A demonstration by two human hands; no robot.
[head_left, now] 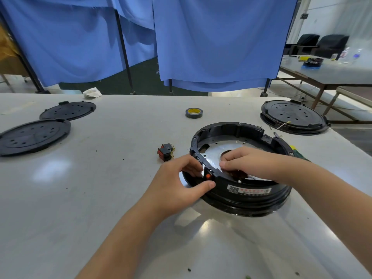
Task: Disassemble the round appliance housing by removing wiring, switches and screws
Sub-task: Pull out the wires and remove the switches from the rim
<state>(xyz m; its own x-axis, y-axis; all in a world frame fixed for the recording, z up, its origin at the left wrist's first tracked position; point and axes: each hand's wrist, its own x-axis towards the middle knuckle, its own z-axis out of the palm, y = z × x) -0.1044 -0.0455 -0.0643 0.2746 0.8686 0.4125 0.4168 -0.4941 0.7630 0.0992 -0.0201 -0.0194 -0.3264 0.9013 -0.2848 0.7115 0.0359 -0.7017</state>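
A round black appliance housing (247,195) lies on the grey table, its silver metal plate (223,151) showing inside. An orange rocker switch (208,175) sits in the housing's near left wall. My left hand (181,184) grips the wall from outside, fingers and thumb around the switch. Reaching inside the housing, my right hand (247,160) has its fingers curled behind the same switch; what they pinch is hidden. Two removed red-and-black switches (166,152) lie on the table just left of the housing.
Two black perforated covers (34,135) (68,110) lie at the far left. Another housing with its cover (293,117) sits at the far right, a roll of tape (193,112) behind. A green-and-yellow tool handle (298,153) pokes out behind the housing.
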